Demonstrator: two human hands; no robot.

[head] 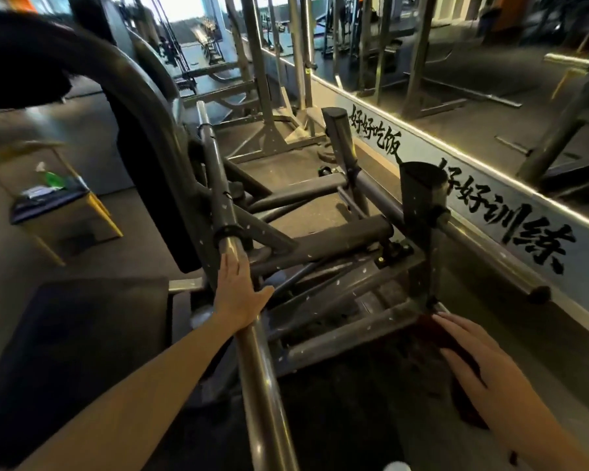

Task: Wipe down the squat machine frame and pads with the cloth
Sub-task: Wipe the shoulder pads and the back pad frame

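Our left hand (240,290) lies flat on the squat machine's steel bar (259,368), fingers straight and released. Our right hand (473,362) presses the dark red cloth (432,334) with straight fingers at the near right corner of the grey frame (337,246), below 1 upright post (419,198). The black pad (147,185) stands left of the bar.
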